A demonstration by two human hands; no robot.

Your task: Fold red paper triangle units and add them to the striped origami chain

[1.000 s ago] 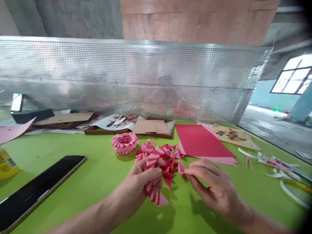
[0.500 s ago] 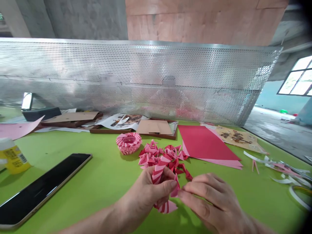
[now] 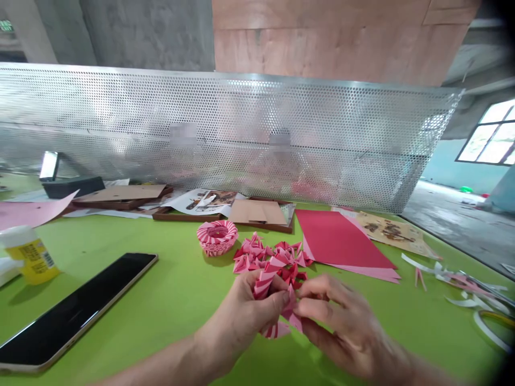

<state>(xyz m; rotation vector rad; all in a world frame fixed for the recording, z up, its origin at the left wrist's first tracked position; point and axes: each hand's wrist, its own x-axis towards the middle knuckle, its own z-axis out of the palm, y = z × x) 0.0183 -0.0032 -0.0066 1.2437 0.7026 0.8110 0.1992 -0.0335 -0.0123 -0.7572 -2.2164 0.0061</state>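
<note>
My left hand (image 3: 245, 311) is closed around a curved chain of folded pink-and-red striped paper (image 3: 263, 284). Its lower end (image 3: 277, 329) shows below my thumb. Beside the left thumb tip stands a folded pink paper piece (image 3: 290, 308). The fingertips of my right hand (image 3: 341, 321) pinch that piece from the right, and partly hide it. Just beyond my hands lies a pile of folded pink and red paper pieces (image 3: 257, 252). A round woven-looking ring of folded striped paper (image 3: 217, 237) rests to the left of the pile.
A black phone (image 3: 76, 311) and a yellow glue bottle (image 3: 34, 257) are at left. Red and pink sheets (image 3: 346, 236) lie behind right. Paper scraps (image 3: 462, 284) and a tape roll (image 3: 494, 327) are far right. Brown frames (image 3: 257, 212) line the perforated metal screen (image 3: 306, 139).
My right hand has moved slightly up and left, closer to the left. The pink piece now extends lower between the hands. The view has shifted a little.
</note>
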